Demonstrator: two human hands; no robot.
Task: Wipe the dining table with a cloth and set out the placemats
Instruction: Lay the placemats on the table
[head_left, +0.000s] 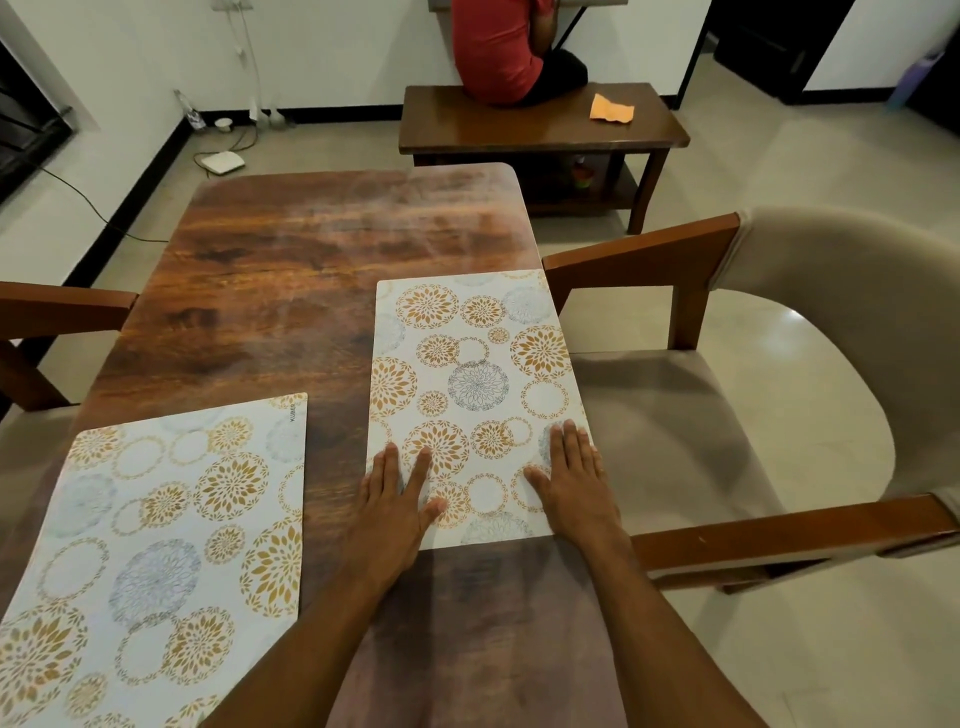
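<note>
Squaring up the right-hand placemat (467, 364) looks like the step we're on. Both hands are spread flat with straight fingers, gripping nothing. Our left hand (397, 499) presses the near left corner, half on the mat and half on the bare counter (311, 249). Our right hand (571, 483) lies flat near the mat's right edge.

The other placemat (171, 519) already lies on the near left part of the counter, well apart from this one and sitting at a bit of an angle. The orange cloth (612, 110) is off on the low counter (519, 130) across the room, so we'd guess the wiping is finished.

Tips for doing this bit well:
- Keep the palms light and slide the mat, don't drag it. It looks thin, so it will probably buckle under heavy pressure.
- Its right edge runs right along the counter's edge by the chair (831, 312), and we can't tell whether it overhangs. Nudging it inward a touch seems safer.
- Line its near edge up with the other mat, then straighten that one to match.
</note>
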